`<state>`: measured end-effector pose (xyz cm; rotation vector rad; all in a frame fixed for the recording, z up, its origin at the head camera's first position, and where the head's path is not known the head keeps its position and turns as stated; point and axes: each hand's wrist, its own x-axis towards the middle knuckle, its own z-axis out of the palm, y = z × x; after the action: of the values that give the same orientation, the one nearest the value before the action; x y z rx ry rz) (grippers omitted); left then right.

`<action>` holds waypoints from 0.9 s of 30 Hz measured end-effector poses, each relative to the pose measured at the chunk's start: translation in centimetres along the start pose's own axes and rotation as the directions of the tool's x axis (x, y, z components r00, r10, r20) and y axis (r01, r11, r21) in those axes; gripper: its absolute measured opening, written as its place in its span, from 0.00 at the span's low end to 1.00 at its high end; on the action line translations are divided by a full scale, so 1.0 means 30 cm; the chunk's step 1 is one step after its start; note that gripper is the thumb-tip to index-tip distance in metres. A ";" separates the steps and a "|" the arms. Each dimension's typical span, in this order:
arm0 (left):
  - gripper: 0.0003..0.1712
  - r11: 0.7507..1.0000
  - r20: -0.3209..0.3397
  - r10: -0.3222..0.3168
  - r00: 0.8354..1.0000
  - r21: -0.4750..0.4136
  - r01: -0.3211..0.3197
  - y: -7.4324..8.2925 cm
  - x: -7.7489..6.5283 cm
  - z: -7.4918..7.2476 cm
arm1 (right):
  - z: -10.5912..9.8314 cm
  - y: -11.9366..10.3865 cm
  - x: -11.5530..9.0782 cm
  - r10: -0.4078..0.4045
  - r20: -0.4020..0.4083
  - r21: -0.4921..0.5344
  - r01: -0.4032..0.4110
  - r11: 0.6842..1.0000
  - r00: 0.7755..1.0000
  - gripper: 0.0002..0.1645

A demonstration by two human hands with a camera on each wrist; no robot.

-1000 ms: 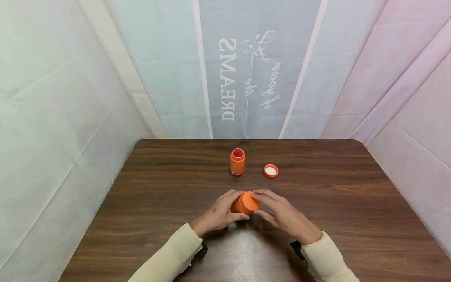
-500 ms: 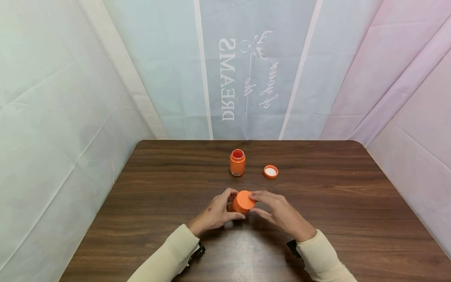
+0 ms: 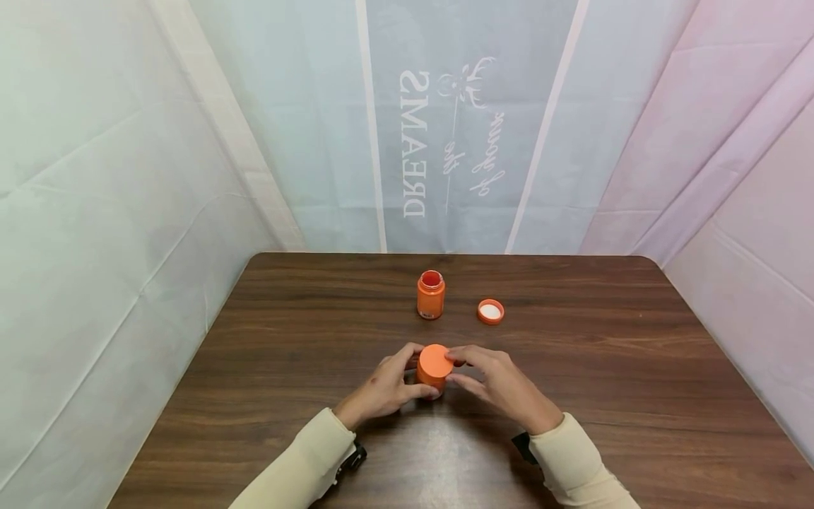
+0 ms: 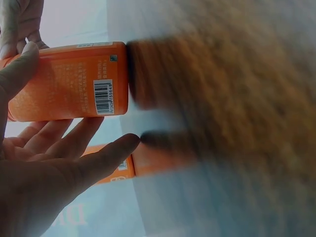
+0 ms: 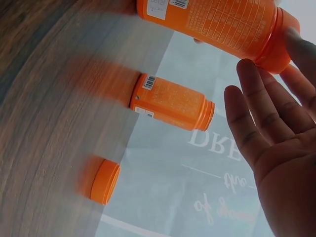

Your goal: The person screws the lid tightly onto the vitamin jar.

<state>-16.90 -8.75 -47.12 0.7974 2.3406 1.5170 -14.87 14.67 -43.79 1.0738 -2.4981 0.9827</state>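
A capped orange bottle [image 3: 431,383] stands upright at the near middle of the table. My left hand [image 3: 380,389] holds its body, the thumb on the near side and the fingers around the far side. In the left wrist view the bottle [image 4: 69,84] shows a barcode label and printed text. My right hand [image 3: 505,389] pinches the orange cap [image 3: 436,360] from the right with thumb and fingertips. In the right wrist view the thumb lies on the cap [image 5: 280,42], while the lower fingers stay extended.
Behind the hands stands a second orange bottle [image 3: 430,300], uncapped, its mouth facing up. Right of it an orange cap [image 3: 490,312] lies with its white inside upward. The dark wooden table [image 3: 305,318] ends at a printed cloth backdrop [image 3: 318,141].
The held bottle has gone from tilted to upright and shifted slightly left. Both hands moved left with it. The uncapped bottle and loose cap stay where they were.
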 end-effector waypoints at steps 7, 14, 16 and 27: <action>0.32 1.000 -0.011 0.004 1.000 0.000 -0.004 -0.006 -0.008 -0.004 | 0.006 -0.002 0.006 0.082 0.052 0.019 -0.083 0.996 0.995 0.23; 0.32 1.000 -0.047 0.006 0.999 0.022 -0.005 -0.008 -0.014 -0.021 | 0.012 -0.008 0.030 0.126 0.074 0.079 -0.132 0.988 0.989 0.24; 0.32 0.999 -0.057 0.011 0.998 0.034 -0.009 -0.010 -0.012 -0.031 | 0.014 -0.009 0.041 0.150 0.087 0.099 -0.158 0.982 0.985 0.24; 0.33 0.994 -0.107 0.001 0.994 0.106 0.010 0.017 0.007 -0.068 | -0.004 0.013 0.100 0.199 0.144 0.138 -0.219 0.966 0.969 0.22</action>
<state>-17.90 -10.04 -45.75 0.7522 2.5175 1.4774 -17.25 13.31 -42.49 0.9569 -2.7232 1.2181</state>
